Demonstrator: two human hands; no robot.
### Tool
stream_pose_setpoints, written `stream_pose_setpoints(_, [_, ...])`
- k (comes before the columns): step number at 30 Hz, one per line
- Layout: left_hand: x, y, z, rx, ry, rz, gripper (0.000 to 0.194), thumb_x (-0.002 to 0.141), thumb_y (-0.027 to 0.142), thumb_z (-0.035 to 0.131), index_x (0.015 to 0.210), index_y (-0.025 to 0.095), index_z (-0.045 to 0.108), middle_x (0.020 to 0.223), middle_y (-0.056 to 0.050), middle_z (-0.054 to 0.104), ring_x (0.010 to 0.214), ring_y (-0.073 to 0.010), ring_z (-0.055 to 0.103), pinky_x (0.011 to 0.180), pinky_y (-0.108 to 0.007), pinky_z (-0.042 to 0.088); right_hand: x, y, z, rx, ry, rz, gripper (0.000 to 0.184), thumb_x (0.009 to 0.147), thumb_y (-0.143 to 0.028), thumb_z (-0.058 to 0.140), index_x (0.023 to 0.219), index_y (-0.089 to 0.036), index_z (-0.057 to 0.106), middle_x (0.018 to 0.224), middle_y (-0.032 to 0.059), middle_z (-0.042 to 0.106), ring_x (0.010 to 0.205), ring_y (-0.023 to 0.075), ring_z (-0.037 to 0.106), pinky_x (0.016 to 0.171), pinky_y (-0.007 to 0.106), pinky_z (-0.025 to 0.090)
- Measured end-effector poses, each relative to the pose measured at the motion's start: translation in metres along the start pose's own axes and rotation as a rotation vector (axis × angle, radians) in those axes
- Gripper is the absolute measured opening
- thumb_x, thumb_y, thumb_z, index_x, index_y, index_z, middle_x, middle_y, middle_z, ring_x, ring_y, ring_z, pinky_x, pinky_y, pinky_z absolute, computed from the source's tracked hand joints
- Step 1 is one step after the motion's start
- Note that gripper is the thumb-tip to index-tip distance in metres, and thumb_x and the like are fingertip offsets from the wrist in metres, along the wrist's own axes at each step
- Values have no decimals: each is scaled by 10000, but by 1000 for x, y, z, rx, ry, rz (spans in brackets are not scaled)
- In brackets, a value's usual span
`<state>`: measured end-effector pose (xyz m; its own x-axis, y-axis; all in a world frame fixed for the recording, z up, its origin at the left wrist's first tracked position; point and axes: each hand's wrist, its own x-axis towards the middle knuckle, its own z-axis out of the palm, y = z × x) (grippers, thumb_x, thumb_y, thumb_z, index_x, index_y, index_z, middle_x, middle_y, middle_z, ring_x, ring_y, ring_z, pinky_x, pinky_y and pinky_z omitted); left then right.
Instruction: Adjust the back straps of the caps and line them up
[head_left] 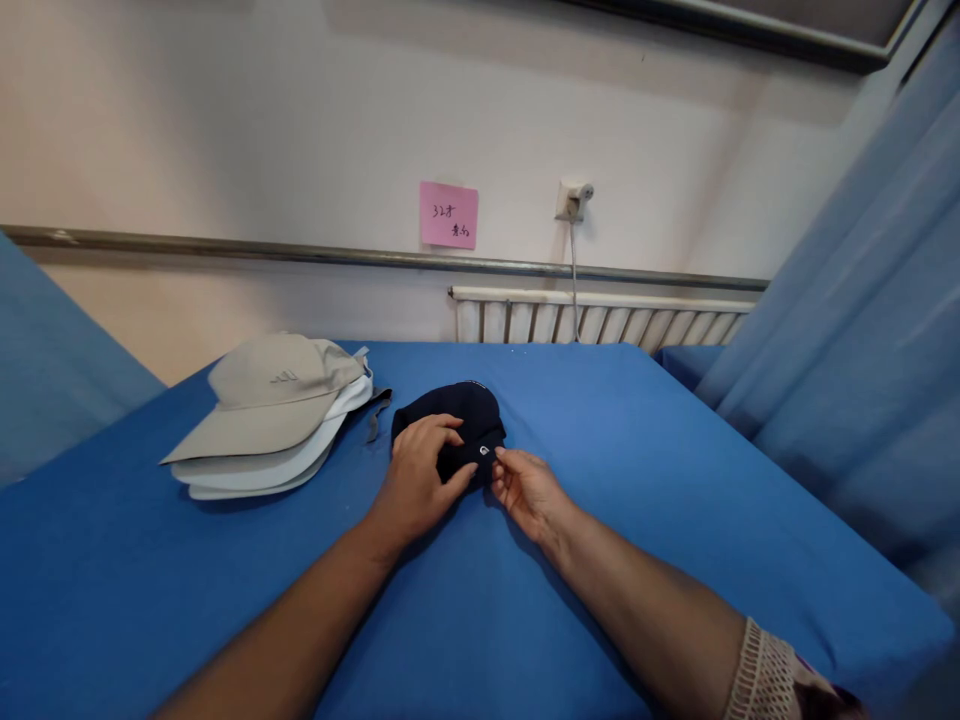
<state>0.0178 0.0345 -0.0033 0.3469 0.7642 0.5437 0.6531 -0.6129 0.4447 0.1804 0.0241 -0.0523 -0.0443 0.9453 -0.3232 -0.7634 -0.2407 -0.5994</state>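
Note:
A dark navy cap (pixel 469 402) lies on the blue-covered table in front of me, with a small white logo on its near right part. My left hand (pixel 421 468) grips the cap from the left, fingers curved over the top and thumb against the near side. At the right edge, beside the logo, my right hand (pixel 531 492) pinches the fabric between thumb and fingers. The brim's exact position is unclear under my hands. To the left, a beige cap (pixel 259 375) tops a stack, with paler caps (pixel 251 485) nested beneath it.
Blue cloth covers the table (pixel 600 440). A dark strap (pixel 380 402) sticks out from the stack toward the navy cap. Behind the table are a white radiator (pixel 630 318), a wall rail, a pink note (pixel 448 215) and a plugged-in socket (pixel 571 200). Blue curtains (pixel 855 350) hang at both sides.

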Motion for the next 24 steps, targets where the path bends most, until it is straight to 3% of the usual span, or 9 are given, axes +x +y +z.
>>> stream_pose_setpoints(3, [-2, 11, 5, 57, -78, 152, 235, 755, 212, 650, 982, 211, 589, 1208, -95, 619, 1202, -286, 509, 1061, -476, 345, -3, 0, 1, -12, -12, -16, 221, 629, -220, 818, 660, -167, 605, 600, -10, 603, 538, 92, 545, 481, 197, 409])
stream_pose_setpoints(6, [-1, 13, 8, 113, -143, 167, 245, 775, 138, 583, 1007, 207, 615, 1133, -93, 645, 1143, -283, 534, 1031, -480, 368, -6, 0, 2, -93, -49, -46, 256, 626, -281, 828, 677, -171, 603, 644, -3, 626, 550, 93, 549, 490, 205, 402])
stream_pose_setpoints(10, [1, 0, 6, 65, -119, 13, 256, 780, 129, 533, 977, 224, 665, 1036, -75, 691, 1037, -268, 594, 966, -446, 425, -4, -1, 0, -374, -68, -255, 248, 661, -343, 795, 737, -185, 619, 710, 6, 658, 549, 91, 541, 507, 220, 390])
stream_pose_setpoints(13, [2, -13, 3, -90, -143, -180, 228, 816, 233, 536, 994, 237, 679, 980, -52, 720, 934, -246, 648, 867, -388, 482, 2, 1, -4, -654, -35, -468, 199, 681, -265, 760, 836, -223, 642, 578, -57, 577, 493, 89, 479, 503, 227, 356])
stream_pose_setpoints(15, [2, -18, 2, -177, -165, -266, 229, 809, 305, 565, 993, 228, 678, 951, -42, 726, 873, -233, 664, 800, -351, 499, 8, 3, -7, -789, -69, -536, 256, 685, -213, 739, 924, -249, 658, 546, -77, 544, 489, 94, 464, 513, 233, 347])
stream_pose_setpoints(19, [5, -20, 1, -249, -184, -351, 233, 794, 380, 580, 903, 201, 682, 853, -32, 721, 784, -215, 656, 719, -319, 498, 17, 8, -9, -909, -139, -514, 183, 722, -198, 679, 895, -257, 665, 547, -71, 553, 499, 107, 502, 523, 242, 349])
stream_pose_setpoints(24, [7, -24, 2, -318, -185, -390, 302, 820, 449, 537, 846, 184, 680, 820, -42, 711, 778, -214, 652, 706, -320, 503, 22, 6, -9, -861, -214, -480, 45, 792, -261, 588, 800, -234, 624, 600, -51, 568, 529, 112, 516, 537, 241, 365])
